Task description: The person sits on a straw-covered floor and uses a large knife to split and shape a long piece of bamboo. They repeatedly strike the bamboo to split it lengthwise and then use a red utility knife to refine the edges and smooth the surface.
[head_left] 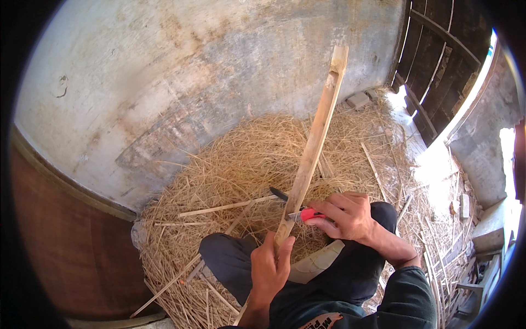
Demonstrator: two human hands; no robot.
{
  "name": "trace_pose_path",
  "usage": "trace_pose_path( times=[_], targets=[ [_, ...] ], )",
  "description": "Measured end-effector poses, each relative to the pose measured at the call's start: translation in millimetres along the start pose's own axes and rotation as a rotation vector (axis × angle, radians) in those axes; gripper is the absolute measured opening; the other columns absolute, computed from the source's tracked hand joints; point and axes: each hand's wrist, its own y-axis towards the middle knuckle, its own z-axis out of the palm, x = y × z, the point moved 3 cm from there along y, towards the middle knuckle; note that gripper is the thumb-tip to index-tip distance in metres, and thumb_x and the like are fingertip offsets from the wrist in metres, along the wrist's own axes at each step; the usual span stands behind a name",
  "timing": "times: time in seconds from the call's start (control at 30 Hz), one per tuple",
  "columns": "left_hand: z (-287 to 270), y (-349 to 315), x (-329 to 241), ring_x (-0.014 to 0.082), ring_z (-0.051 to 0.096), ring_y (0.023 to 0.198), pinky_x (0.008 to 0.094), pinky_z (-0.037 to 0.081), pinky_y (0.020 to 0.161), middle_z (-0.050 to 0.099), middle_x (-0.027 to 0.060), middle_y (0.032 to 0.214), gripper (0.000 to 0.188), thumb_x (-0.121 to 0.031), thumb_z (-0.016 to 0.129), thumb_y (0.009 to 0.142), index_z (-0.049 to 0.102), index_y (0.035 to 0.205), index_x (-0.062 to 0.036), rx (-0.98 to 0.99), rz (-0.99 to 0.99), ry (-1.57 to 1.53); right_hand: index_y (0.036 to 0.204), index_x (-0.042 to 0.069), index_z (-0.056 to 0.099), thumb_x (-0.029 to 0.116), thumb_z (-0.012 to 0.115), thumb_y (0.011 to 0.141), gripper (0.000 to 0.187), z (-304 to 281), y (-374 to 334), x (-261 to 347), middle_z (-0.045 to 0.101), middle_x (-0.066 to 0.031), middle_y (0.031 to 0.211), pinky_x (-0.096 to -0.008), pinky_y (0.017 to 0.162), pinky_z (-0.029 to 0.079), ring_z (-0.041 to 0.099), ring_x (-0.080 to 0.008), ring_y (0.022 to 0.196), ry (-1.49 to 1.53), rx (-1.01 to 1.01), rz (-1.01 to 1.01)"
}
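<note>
A long split length of bamboo (315, 137) slants up and away from my lap, its hollow inner side showing. Around its lower end my left hand (270, 264) is closed, with the thumb lying along the wood. My right hand (346, 215) grips a knife with a red handle (311, 214). The metal by the handle crosses the bamboo just above my left hand. A dark flat tip (278, 193) sticks out on the bamboo's left; whether it belongs to the same knife I cannot tell. Across my lap lies a pale, curved piece (318, 263).
Straw-like shavings (241, 159) and thin strips (224, 208) cover the floor around my crossed legs. A stained plaster wall (181, 82) rises ahead, with a brown panel (66, 230) at left. Blocks (358, 100) sit by the wall, near a dark plank door (433, 60).
</note>
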Motion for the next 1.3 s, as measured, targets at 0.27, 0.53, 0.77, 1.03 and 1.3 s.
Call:
trace_pose_path(
  times=[0.27, 0.53, 0.77, 1.03, 1.3],
  targets=[
    [3, -8, 12, 0.0086, 0.040, 0.051, 0.0316, 0.032, 0.048, 0.046, 0.0050, 0.057, 0.030, -0.026, 0.063, 0.104, 0.062, 0.095, 0.0025, -0.003, -0.004, 0.006, 0.104, 0.008, 0.077, 0.029, 0.082, 0.087, 0.028, -6, -1, -23, 0.066, -0.0050, 0.071, -0.0317, 0.048, 0.051, 0.064, -0.0184, 0.054, -0.090, -0.080, 0.123],
    [-7, -24, 26, 0.0258, 0.052, 0.049, 0.0378, 0.039, 0.049, 0.051, 0.0129, 0.057, 0.033, -0.027, 0.065, 0.102, 0.058, 0.087, 0.0018, 0.051, -0.107, 0.056, 0.104, 0.003, 0.076, 0.017, 0.077, 0.092, 0.018, -35, 6, -63, 0.075, -0.0124, 0.082, -0.0315, 0.057, 0.055, 0.072, -0.0167, 0.068, 0.080, -0.193, 0.530],
    [-1, -10, 19, 0.0082, 0.040, 0.049, 0.0309, 0.032, 0.047, 0.047, 0.0020, 0.055, 0.028, -0.024, 0.065, 0.103, 0.065, 0.097, 0.0029, -0.011, 0.020, 0.008, 0.102, 0.009, 0.075, 0.031, 0.085, 0.082, 0.031, 9, -13, -2, 0.064, -0.0019, 0.073, -0.0327, 0.048, 0.050, 0.066, -0.0189, 0.058, 0.153, 0.032, 0.116],
    [2, -7, 6, 0.0354, 0.057, 0.049, 0.0411, 0.042, 0.048, 0.055, 0.0171, 0.058, 0.035, -0.026, 0.068, 0.100, 0.054, 0.083, 0.0007, 0.011, -0.007, 0.069, 0.103, 0.010, 0.075, 0.035, 0.084, 0.081, 0.035, 12, -12, 10, 0.059, 0.0005, 0.069, -0.0308, 0.046, 0.048, 0.062, -0.0166, 0.052, 0.123, 0.040, 0.038],
    [0, -11, 3, 0.0369, 0.060, 0.051, 0.0407, 0.043, 0.048, 0.056, 0.0187, 0.060, 0.034, -0.025, 0.066, 0.101, 0.053, 0.085, 0.0007, 0.016, -0.020, 0.051, 0.099, 0.011, 0.076, 0.038, 0.085, 0.080, 0.034, 8, -11, 12, 0.058, 0.0029, 0.068, -0.0276, 0.045, 0.046, 0.061, -0.0135, 0.051, 0.064, 0.010, 0.022]
  ],
)
